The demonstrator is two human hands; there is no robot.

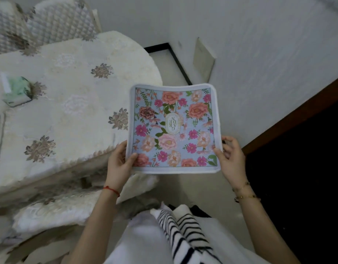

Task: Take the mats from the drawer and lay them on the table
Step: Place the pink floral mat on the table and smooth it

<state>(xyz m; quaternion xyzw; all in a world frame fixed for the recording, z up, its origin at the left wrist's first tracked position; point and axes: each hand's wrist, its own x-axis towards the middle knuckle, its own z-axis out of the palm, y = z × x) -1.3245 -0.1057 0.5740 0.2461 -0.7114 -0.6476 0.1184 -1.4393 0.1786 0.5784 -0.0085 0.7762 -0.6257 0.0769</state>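
Floral mat (173,128) pinched by left hand (119,164) and right hand (231,161), beside clothed table (69,103)

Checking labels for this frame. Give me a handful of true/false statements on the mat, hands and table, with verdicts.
1. Both hands hold the square floral mat with the white border. True: the left hand and right hand grip its near corners.
2. The mat lies flat on the table. False: it is held in the air beside the round table with the cream embroidered cloth.
3. A green and white tissue pack sits on the table. True.
4. The mat is plain blue. False: it is printed with pink and peach flowers on light blue.
5. The left wrist wears a red string. True.
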